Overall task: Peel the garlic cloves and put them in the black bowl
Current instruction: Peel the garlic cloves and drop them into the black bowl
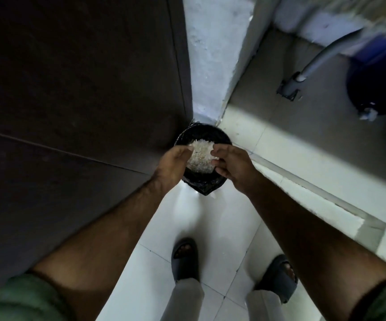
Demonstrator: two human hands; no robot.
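A person stands on a white tiled floor point(210, 218), looking down at a bin lined with a black bag point(202, 185) in a corner beside a dark door point(76, 89). The left hand point(172, 164) and right hand point(232, 164) hover over it, fingers loosely curled, holding a pale heap point(200, 154), perhaps garlic skins. Dark sandals point(185, 258) show below.

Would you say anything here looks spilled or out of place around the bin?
Nothing looks clearly spilled. Both hands, left hand and right hand, hover over the black-lined bin, with a pale heap of papery scraps between them. No black bowl is in view.
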